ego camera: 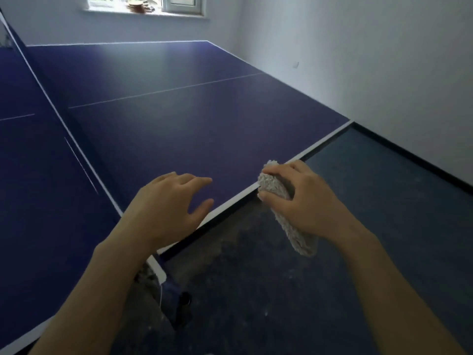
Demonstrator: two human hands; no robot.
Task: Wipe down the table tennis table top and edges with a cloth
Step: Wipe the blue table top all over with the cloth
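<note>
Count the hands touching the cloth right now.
1. The right hand grips the grey cloth at the table's white side edge. The left hand is spread over the blue top, away from the cloth.

We saw pale walls (358,60), a dark speckled floor (294,290) with black skirting (409,160), and daylight from a window (143,3).

cloth (275,187) middle hidden under right hand (304,201)
</note>
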